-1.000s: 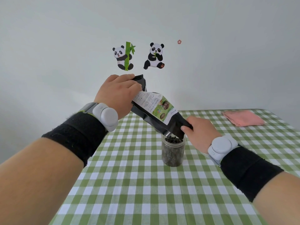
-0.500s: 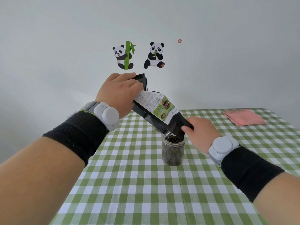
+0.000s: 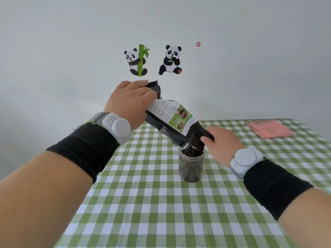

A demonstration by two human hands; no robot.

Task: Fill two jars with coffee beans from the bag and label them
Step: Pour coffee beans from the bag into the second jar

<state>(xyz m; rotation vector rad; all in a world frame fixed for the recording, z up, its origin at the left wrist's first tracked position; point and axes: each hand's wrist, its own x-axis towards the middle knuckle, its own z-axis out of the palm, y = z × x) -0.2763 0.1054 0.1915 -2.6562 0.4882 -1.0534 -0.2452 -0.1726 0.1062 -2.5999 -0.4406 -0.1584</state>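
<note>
A black coffee bag (image 3: 172,120) with a white and green label is tilted steeply, its open mouth pointing down over a clear glass jar (image 3: 191,166). The jar stands upright on the green checked tablecloth (image 3: 143,203) and is filled with dark coffee beans up to its rim. My left hand (image 3: 129,102) grips the raised bottom end of the bag. My right hand (image 3: 221,145) pinches the bag's lower corner beside its mouth, just above the jar. A second jar (image 3: 174,142) shows only as a sliver behind the bag.
A folded pink cloth (image 3: 268,128) lies at the table's far right. Behind the table a pale wall carries two panda stickers (image 3: 154,60). The table's left edge runs diagonally below my left forearm.
The beans in the jar have risen to the rim. Both hands and the bag have stayed nearly where they were.
</note>
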